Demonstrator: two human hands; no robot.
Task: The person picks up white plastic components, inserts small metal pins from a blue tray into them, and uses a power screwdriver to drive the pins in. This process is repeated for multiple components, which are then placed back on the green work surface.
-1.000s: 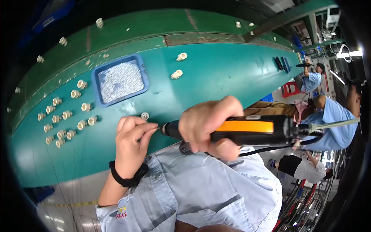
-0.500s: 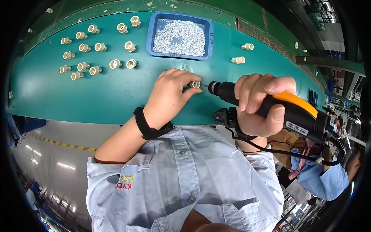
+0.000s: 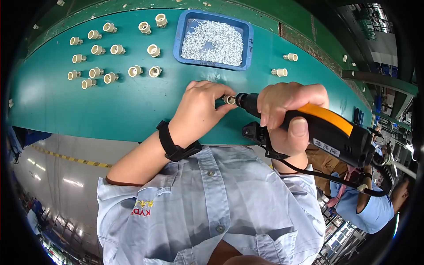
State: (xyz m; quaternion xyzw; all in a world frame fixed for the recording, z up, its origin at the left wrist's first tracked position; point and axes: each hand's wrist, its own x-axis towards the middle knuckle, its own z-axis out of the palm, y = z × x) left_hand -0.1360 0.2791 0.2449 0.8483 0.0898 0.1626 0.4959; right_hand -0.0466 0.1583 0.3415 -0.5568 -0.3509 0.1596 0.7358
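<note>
My left hand (image 3: 198, 106) pinches a small cream lamp socket (image 3: 229, 100) between thumb and fingertips, just above the green tabletop. Its open end is turned to the right. Wrapped round a black electric screwdriver (image 3: 340, 139) with an orange strip, my right hand (image 3: 289, 104) holds the tool almost level, nose pointing left. That nose is up against the mouth of the socket, and most of the bit is hidden there. Beyond my hands lies a blue tray (image 3: 178, 46) holding a heap of small silvery screws (image 3: 210, 43).
Several cream sockets (image 3: 117, 49) stand or lie on the left of the green table (image 3: 48, 104). Two more sockets (image 3: 279, 72) lie at the right. A cable (image 3: 338, 180) hangs from the screwdriver's rear. A person in blue (image 3: 369, 212) is at the lower right.
The screwdriver has moved left and closed in on the socket, so its bit no longer shows between them. The socket's open end has turned more toward the tool.
</note>
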